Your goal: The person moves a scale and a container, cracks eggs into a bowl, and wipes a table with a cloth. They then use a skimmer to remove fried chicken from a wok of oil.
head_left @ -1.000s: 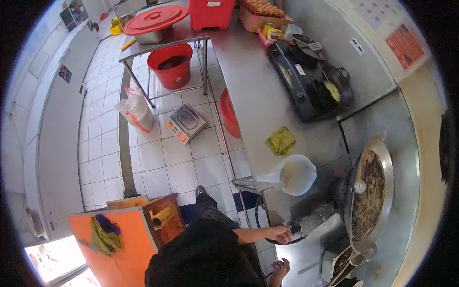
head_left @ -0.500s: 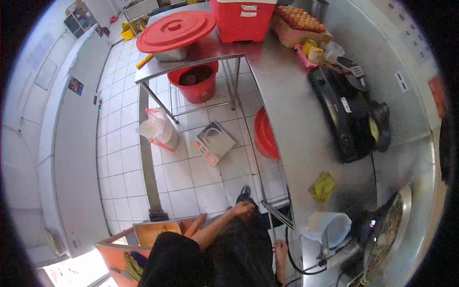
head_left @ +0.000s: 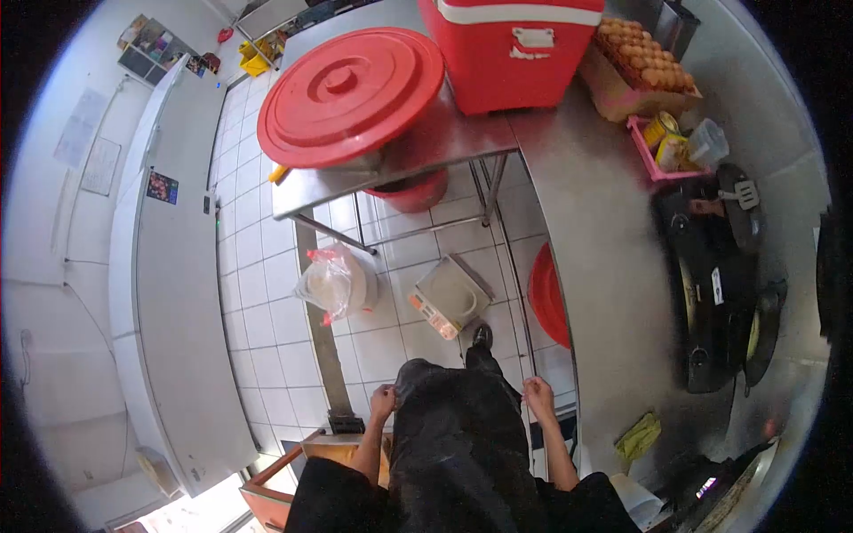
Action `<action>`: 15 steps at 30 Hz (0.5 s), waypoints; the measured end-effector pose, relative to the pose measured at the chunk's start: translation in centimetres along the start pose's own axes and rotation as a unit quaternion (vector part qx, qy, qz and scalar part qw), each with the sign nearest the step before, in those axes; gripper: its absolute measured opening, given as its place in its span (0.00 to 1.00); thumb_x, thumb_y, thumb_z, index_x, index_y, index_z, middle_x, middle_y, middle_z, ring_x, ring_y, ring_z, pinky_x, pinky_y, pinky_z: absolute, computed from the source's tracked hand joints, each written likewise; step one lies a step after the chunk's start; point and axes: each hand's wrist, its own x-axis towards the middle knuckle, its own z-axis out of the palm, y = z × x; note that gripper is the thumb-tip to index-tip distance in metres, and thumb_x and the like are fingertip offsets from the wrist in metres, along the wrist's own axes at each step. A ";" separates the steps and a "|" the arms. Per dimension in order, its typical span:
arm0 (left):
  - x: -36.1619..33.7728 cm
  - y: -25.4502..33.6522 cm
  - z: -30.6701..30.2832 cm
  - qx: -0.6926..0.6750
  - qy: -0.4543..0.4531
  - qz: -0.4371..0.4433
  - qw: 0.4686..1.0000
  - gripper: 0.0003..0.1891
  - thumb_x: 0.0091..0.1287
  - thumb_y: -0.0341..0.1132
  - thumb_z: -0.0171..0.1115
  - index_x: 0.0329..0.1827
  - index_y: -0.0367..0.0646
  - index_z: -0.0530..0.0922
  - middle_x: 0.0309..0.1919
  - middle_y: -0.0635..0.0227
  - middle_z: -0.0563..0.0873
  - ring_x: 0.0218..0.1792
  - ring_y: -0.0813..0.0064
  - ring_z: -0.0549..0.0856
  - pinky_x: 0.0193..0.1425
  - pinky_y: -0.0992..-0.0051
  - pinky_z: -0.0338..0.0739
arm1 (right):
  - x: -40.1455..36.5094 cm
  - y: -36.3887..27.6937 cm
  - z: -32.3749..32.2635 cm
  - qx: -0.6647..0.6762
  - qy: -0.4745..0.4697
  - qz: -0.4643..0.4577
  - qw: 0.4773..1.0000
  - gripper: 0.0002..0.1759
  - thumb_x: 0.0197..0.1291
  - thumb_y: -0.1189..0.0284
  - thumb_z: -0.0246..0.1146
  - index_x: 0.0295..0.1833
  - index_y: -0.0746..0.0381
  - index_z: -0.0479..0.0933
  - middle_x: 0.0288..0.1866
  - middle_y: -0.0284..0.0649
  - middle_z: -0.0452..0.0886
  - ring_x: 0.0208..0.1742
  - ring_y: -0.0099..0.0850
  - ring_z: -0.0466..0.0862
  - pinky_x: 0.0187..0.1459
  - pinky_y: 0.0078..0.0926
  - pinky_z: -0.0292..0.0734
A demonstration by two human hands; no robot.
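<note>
Looking down, I see the left hand [head_left: 382,404] and right hand [head_left: 536,391] at the hips, seemingly loosely curled and empty. The scale [head_left: 449,298] lies skewed on the floor ahead, between them, and the counter [head_left: 604,266] is nearest the right.

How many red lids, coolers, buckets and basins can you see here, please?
Lid: 1
Cooler: 1
Bucket: 1
Basin: 1
Total: 4
</note>
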 end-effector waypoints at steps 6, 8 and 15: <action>3.5 6.5 -1.9 0.009 -0.040 0.018 0.999 0.17 0.68 0.43 0.56 0.46 0.39 0.83 0.32 0.59 0.89 0.35 0.67 0.88 0.43 0.68 0.81 | 2.0 -16.3 1.1 -0.313 0.341 -0.300 0.834 0.09 0.65 0.67 0.60 0.38 0.63 0.75 0.35 0.45 0.79 0.37 0.45 0.80 0.40 0.38 0.74; 5.8 8.2 -3.1 0.046 -0.075 0.058 0.994 0.18 0.68 0.45 0.57 0.45 0.38 0.83 0.32 0.58 0.89 0.36 0.66 0.88 0.44 0.68 0.81 | 3.3 -20.4 0.6 -0.356 0.402 -0.318 0.781 0.09 0.65 0.67 0.60 0.38 0.63 0.75 0.35 0.44 0.78 0.38 0.44 0.80 0.40 0.37 0.74; 16.5 11.9 -9.6 0.250 -0.107 0.133 0.953 0.18 0.66 0.47 0.57 0.44 0.43 0.84 0.33 0.54 0.89 0.40 0.55 0.88 0.46 0.61 0.80 | 5.9 -20.4 6.2 -0.242 0.419 -0.271 0.832 0.10 0.66 0.67 0.59 0.38 0.63 0.75 0.31 0.42 0.79 0.34 0.39 0.80 0.39 0.35 0.74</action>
